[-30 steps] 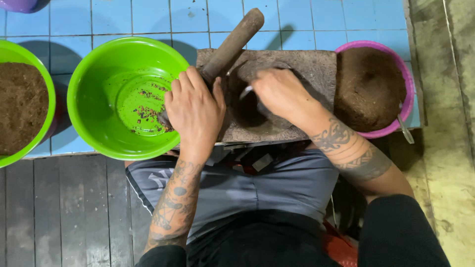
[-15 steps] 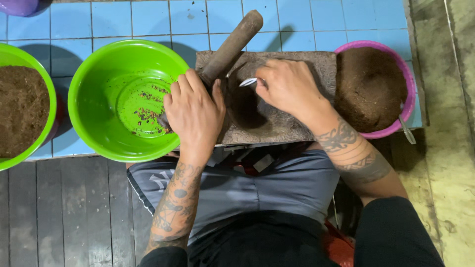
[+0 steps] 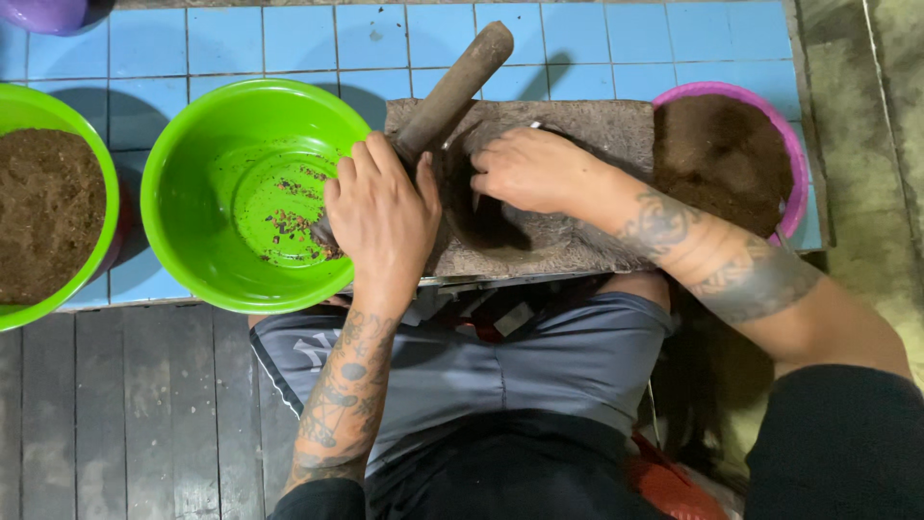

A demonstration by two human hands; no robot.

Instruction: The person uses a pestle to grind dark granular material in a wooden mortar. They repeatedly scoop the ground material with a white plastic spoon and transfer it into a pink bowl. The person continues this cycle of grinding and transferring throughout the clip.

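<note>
One grey-brown rectangular stone grinding slab (image 3: 577, 144) lies on the blue tiled floor (image 3: 241, 39), rough, its middle smeared with dark brown paste. A thick brown cylindrical roller (image 3: 452, 87) leans tilted across its left end. Left hand (image 3: 383, 217) curled shut round the roller's lower end, at the slab's left edge. Right hand (image 3: 529, 171) fingers bent, pressed on the paste, small pale tool tip poking out; grip unclear. Bright green plastic bowl (image 3: 192, 144) just left of slab, brown flecks inside. Pink bowl (image 3: 784, 135) of brown mass right. Second green bowl (image 3: 101, 183) far left, brown-filled.
</note>
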